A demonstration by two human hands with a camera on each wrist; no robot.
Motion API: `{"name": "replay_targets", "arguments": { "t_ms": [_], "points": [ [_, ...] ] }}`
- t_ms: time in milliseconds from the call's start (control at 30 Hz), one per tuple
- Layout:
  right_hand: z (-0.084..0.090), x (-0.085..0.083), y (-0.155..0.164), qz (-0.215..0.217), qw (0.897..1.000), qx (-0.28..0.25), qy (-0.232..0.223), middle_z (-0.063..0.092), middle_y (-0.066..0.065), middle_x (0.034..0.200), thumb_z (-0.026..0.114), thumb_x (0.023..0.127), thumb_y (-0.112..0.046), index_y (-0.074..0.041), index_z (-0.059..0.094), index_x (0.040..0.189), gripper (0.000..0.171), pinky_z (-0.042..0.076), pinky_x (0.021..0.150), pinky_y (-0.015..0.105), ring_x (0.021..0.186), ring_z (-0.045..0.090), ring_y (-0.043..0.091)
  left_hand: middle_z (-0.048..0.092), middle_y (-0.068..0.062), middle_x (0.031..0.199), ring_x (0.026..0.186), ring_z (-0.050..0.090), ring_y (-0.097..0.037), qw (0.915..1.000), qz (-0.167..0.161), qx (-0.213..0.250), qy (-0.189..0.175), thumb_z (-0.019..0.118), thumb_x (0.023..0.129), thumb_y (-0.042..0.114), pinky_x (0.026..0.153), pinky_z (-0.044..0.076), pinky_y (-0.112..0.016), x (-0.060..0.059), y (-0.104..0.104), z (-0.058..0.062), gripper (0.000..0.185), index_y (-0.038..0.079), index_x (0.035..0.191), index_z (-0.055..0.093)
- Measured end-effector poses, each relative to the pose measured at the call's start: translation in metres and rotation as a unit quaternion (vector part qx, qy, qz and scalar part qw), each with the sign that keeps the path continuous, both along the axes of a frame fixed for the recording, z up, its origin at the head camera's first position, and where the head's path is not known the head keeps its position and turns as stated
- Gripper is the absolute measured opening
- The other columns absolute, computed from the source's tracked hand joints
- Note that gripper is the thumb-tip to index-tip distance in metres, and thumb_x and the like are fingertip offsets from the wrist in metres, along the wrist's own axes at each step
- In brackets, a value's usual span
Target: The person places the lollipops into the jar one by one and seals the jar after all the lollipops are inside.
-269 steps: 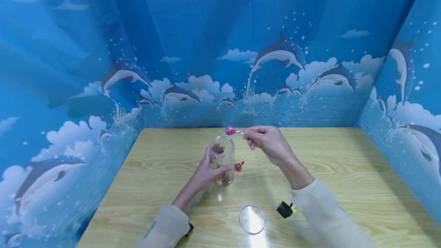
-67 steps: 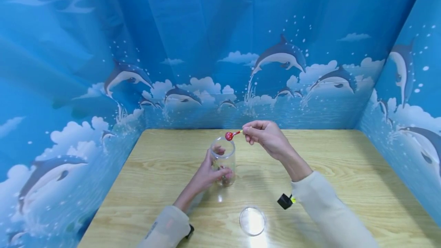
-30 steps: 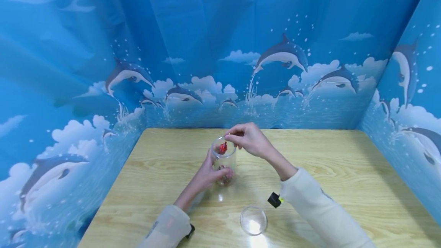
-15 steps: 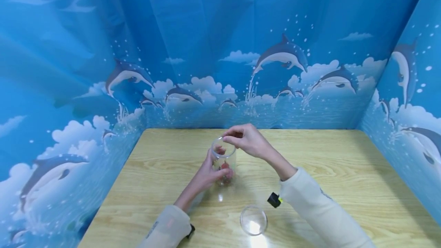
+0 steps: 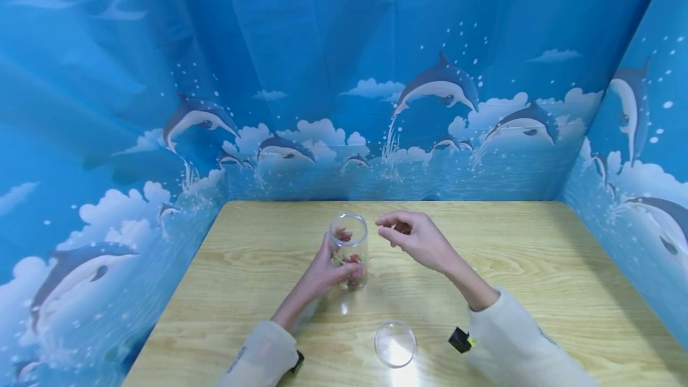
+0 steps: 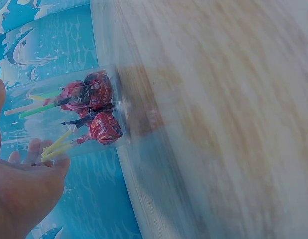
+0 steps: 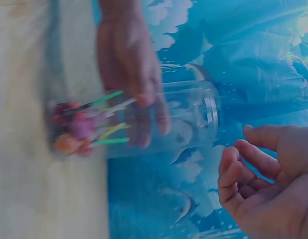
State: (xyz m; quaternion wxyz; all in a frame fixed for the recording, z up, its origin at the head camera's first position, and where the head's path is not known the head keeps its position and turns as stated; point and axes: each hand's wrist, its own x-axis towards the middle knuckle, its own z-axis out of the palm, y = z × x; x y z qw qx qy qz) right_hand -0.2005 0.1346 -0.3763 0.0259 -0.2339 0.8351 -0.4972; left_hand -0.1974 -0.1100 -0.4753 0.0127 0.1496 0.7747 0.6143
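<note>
A clear plastic jar [image 5: 349, 249] stands upright on the wooden table [image 5: 537, 267], its mouth uncovered. Several wrapped lollipops [image 6: 96, 117] lie at its bottom, sticks pointing up; the right wrist view shows the lollipops [image 7: 74, 132] too. My left hand [image 5: 322, 270] grips the jar [image 7: 184, 117] round its lower half. My right hand [image 5: 411, 237] hovers just right of the jar's mouth, fingers loosely curled and holding nothing. The left wrist view shows the jar [image 6: 69, 114] and part of my left hand [image 6: 24, 194].
The jar's round clear lid [image 5: 395, 344] lies flat near the table's front edge. Blue dolphin-print curtains [image 5: 344, 76] wall the table on the left, back and right. Bare wood spreads to the right of my hands.
The red lollipop dropped from my right hand into the jar. That hand then drew back to the right of the mouth, empty. My left hand kept its hold.
</note>
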Motion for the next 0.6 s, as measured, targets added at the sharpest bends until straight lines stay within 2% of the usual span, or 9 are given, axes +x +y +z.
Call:
{"name": "replay_targets", "arguments": {
  "t_ms": [167,300,433,600],
  "points": [
    [-0.031,0.021,0.021,0.024,0.999,0.038,0.018,0.069,0.0,0.098,0.074,0.097,-0.02,-0.004,0.072,0.12,0.028,0.057,0.068,0.027,0.083,0.062,0.014,0.049,-0.021,0.147,0.141,0.043,-0.042,1.0,0.002,-0.001,-0.003,0.086,0.083,0.011,0.117,0.03,-0.065,0.001,0.0,-0.001,0.082,0.01,0.149,0.037],
    [-0.056,0.042,0.032,0.042,0.996,0.07,0.038,0.067,0.0,0.102,0.08,0.091,-0.025,-0.004,0.07,0.122,0.038,0.056,0.07,0.026,0.085,0.06,0.012,0.049,-0.019,0.147,0.141,0.042,-0.043,1.0,0.001,-0.008,-0.005,0.086,0.083,0.012,0.117,0.029,-0.066,0.001,0.0,0.0,0.084,0.012,0.15,0.036],
    [-0.077,0.06,0.04,0.057,0.993,0.093,0.037,0.066,0.006,0.107,0.085,0.086,-0.03,-0.002,0.067,0.126,0.052,0.054,0.07,0.028,0.087,0.058,0.018,0.048,-0.019,0.147,0.141,0.042,-0.042,0.9999,-0.002,-0.008,-0.008,0.086,0.083,0.011,0.117,0.031,-0.065,0.001,0.0,0.0,0.085,0.012,0.15,0.036],
    [-0.094,0.078,0.045,0.074,0.991,0.107,0.023,0.061,0.008,0.112,0.086,0.084,-0.037,-0.001,0.062,0.134,0.066,0.054,0.073,0.031,0.094,0.057,0.022,0.046,-0.024,0.148,0.141,0.042,-0.043,1.0,-0.004,0.002,-0.006,0.085,0.083,0.009,0.115,0.034,-0.064,0.002,0.0,0.001,0.083,0.011,0.15,0.036]
  ]
}}
